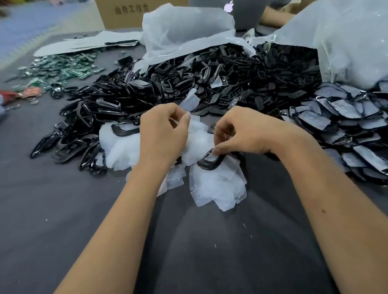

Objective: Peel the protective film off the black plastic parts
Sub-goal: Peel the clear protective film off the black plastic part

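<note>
Circuit boards, green, lie far left on the grey table, beside a heap of bare black frames. Left hand pinches a strip of clear film between thumb and forefinger, the strip rising above the fingertips. Peeled film pieces lie piled beneath both hands. Right hand grips 1 black frame, which juts down and left from under its thumb. Film-covered parts lie heaped at right.
</note>
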Tool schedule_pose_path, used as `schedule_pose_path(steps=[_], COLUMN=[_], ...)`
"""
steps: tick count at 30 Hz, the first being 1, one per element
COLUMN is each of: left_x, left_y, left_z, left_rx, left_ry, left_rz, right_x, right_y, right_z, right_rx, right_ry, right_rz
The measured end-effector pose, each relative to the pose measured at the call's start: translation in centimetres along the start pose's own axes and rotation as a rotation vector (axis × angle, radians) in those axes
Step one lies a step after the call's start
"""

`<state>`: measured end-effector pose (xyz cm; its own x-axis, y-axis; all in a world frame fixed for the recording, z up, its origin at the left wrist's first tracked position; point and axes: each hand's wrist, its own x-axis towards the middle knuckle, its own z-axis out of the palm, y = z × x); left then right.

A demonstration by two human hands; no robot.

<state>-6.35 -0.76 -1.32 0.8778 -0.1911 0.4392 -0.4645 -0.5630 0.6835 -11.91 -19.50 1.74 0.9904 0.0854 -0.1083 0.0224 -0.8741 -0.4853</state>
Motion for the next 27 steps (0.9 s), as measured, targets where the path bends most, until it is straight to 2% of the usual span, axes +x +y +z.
schedule_pose_path(steps=[3,9,11,14,17,21,24,26,27], left_x=[-0.2,-0.4,-0.2,0.1,0.5,0.8,1.3,1.6,1.7], left_y=[-0.6,-0.8,-0.6,-0.3,0.0,0.0,-0.4,-0.6,-0.8], left_z=[0.3,0.4,0.2,0.2,0.5,0.7,0.3,0.0,-0.1], left_rx=[-0.039,-0.143,-0.196,-0.327,-0.495,-0.663,-0.805,-0.865,-0.883], left_ry=[0.012,0.051,0.048,0.000,-0.085,-0.138,-0.108,-0.054,-0.031], left_rz=[0.027,0.044,0.052,0.026,-0.035,-0.133,-0.258,-0.318,-0.340], right_x=[-0.1,0.3,0.3,0.0,0.3,1.5,2.8,3.7,4.1], right_y=[0.4,0.6,0.9,1.4,1.2,0.3,0.6,1.1,1.4], right_z=[0.3,0.0,-0.3,-0.9,-0.9,0.2,1.1,1.6,2.0], right_rx=[0.083,-0.015,0.041,0.319,0.612,0.683,0.581,0.246,0.039], right_ry=[-0.043,-0.070,-0.037,0.077,0.302,0.472,0.621,0.657,0.597], right_rz=[0.013,0.018,0.041,0.037,-0.057,-0.136,-0.125,-0.073,-0.029])
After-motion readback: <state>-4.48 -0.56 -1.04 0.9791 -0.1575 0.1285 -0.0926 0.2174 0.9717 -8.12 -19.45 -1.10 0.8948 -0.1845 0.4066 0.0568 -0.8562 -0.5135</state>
